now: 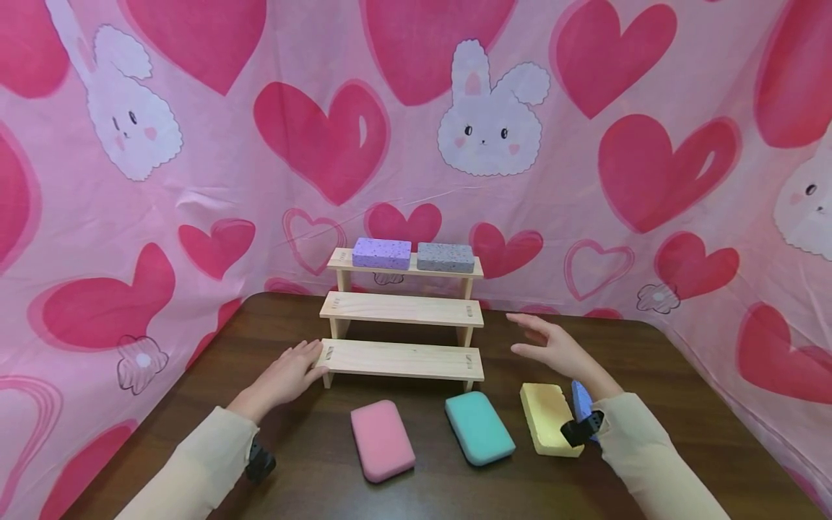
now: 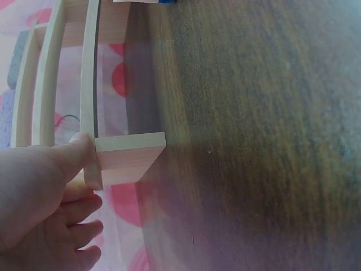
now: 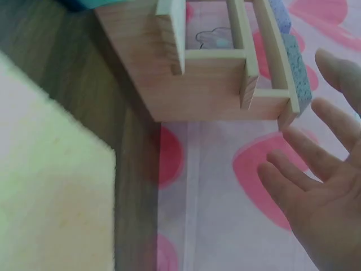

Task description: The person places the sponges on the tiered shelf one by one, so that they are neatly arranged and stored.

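Observation:
A three-step wooden shelf stand [image 1: 403, 357] stands on the table. My left hand [image 1: 286, 377] holds the left end of its lowest step; in the left wrist view the thumb [image 2: 79, 149] lies at the board's edge, fingers curled beside it. My right hand [image 1: 559, 354] is held in the air to the right of the stand, apart from it, fingers spread loosely with nothing in them, as the right wrist view shows. On the top step a purple speckled sponge [image 1: 381, 254] sits at the left, beside a grey speckled sponge [image 1: 445, 258].
In front of the stand lie a pink sponge [image 1: 383, 441], a teal sponge [image 1: 479, 429] and a yellow sponge [image 1: 547, 419]. A blue sponge [image 1: 581, 399] is partly hidden behind my right wrist. Pink heart-and-rabbit cloth [image 1: 416, 180] hangs around the brown table [image 1: 305, 484].

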{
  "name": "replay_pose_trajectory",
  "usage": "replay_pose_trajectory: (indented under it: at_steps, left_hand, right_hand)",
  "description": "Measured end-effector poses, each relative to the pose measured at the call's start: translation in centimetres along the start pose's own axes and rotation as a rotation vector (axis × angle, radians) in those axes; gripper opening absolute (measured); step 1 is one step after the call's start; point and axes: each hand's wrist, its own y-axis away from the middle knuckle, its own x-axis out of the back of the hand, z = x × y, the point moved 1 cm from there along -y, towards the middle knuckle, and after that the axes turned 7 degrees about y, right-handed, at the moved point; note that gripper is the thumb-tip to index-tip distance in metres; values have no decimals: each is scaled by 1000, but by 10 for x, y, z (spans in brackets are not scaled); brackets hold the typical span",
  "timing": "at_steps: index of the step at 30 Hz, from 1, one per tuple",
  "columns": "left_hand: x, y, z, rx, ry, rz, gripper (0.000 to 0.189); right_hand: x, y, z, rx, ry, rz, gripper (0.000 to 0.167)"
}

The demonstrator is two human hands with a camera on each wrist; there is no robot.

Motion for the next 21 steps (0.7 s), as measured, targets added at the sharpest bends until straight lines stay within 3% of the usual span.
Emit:
replay_pose_trajectory:
  at_steps: [21]
  left_hand:
    - [1,0,1,17,19,-7,59]
  right_hand:
    - [-3,43,31,-2,14,-163,49]
